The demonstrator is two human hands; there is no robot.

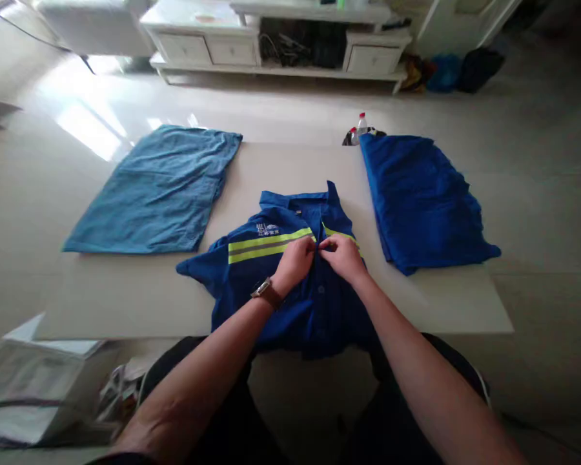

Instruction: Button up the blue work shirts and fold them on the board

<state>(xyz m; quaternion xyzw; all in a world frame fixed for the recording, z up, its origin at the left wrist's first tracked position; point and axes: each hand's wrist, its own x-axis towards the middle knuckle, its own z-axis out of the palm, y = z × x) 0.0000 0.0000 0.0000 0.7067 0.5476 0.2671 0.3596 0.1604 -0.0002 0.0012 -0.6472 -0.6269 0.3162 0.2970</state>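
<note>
A dark blue work shirt (pixel 266 278) with yellow-and-grey reflective stripes and a white chest logo lies front up before me, its collar pointing away. My left hand (pixel 296 261), with a watch on its wrist, is closed on one front edge of the shirt at the stripe. Right beside it, my right hand (pixel 343 257) pinches the opposite front edge. The fingertips of both hands nearly meet at the shirt's middle opening, and what lies between them is too small to make out. Below the hands, a button shows on the front. The shirt's lower hem hangs over the table's near edge.
On the white table (pixel 140 297), a folded lighter blue cloth (pixel 155 194) lies left and a folded blue cloth (pixel 421 200) lies right. Bottles with red caps (pixel 362 123) stand beyond the far edge. A white cabinet (pixel 208 48) is farther back. A box (pixel 43 374) sits at lower left.
</note>
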